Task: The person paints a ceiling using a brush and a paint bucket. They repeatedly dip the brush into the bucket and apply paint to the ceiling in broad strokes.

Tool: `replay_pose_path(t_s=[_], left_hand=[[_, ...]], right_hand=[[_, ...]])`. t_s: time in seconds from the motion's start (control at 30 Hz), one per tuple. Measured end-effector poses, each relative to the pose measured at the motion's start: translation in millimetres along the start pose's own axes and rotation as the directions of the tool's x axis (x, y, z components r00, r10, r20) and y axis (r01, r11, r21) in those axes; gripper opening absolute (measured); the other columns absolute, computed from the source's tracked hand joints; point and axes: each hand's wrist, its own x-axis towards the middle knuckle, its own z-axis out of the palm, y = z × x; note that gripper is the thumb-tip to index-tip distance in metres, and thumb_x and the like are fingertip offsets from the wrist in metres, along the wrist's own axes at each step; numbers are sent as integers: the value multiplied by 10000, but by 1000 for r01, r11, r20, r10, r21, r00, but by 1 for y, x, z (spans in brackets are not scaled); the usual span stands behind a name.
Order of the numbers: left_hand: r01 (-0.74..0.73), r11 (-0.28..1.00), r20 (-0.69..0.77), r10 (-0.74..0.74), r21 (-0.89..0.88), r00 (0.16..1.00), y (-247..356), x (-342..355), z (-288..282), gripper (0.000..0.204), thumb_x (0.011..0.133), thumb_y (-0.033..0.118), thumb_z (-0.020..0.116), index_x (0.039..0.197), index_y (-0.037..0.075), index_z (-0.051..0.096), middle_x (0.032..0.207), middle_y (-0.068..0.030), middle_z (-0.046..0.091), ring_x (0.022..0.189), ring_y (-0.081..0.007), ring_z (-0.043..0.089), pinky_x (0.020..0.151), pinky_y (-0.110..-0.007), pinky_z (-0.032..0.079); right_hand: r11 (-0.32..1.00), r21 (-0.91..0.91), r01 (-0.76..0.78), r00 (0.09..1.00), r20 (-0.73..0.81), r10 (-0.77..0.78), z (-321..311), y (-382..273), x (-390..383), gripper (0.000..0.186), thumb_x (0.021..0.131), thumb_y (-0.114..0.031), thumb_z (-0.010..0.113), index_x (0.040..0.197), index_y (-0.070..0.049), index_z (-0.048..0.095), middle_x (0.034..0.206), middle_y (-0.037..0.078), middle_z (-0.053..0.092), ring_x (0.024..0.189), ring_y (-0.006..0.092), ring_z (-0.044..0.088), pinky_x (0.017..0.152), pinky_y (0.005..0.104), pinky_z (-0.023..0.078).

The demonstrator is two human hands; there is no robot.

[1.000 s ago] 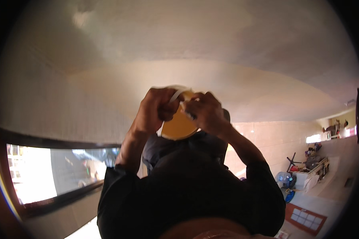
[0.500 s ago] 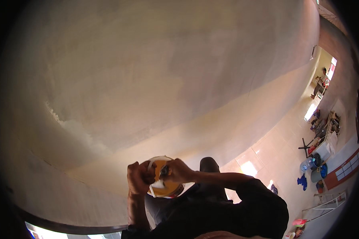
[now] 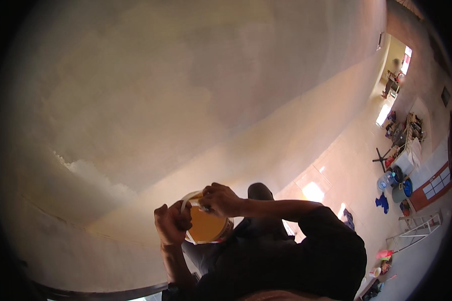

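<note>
A pail (image 3: 206, 226) with mustard-yellow liquid inside and a white rim is in front of my dark-clothed body, low in the middle of the head view, near my knee. My left hand (image 3: 173, 220) is closed on its rim at the left. My right hand (image 3: 216, 200) reaches across to the back of the rim, fingers closed around a small object that is too hidden to make out.
A pale, patchy wall (image 3: 196, 85) fills the upper view. On the right are a distant person (image 3: 392, 75), a tiled floor (image 3: 314, 173), a water jug (image 3: 384, 180), a blue cloth (image 3: 381, 201), a metal ladder (image 3: 419, 231) and assorted clutter.
Since a second ago the view has swung toward the wall, putting pail and hands lower. In the last half second my right hand has risen to the pail's back rim, uncovering more yellow liquid.
</note>
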Motion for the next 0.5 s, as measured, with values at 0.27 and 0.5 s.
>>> replay_pose_path(t_s=[0.27, 0.5], left_hand=[[2, 999, -54, 0, 32, 999, 0, -13, 11, 710, 794, 617, 409, 1047, -38, 516, 638, 57, 316, 491, -50, 241, 445, -213, 187], [-126, 983, 16, 125, 131, 992, -8, 3, 5, 821, 751, 716, 377, 1016, -45, 534, 631, 70, 308, 512, -44, 242, 461, -214, 173]], right_hand=[[993, -96, -65, 984, -171, 48, 3, -12, -4, 178, 749, -186, 763, 892, -143, 666, 814, -12, 652, 833, 174, 609, 721, 336, 462], [947, 80, -311, 929, -186, 321, -14, -6, 3, 156, 725, -179, 787, 835, -92, 721, 804, 73, 669, 773, 228, 634, 681, 349, 500]])
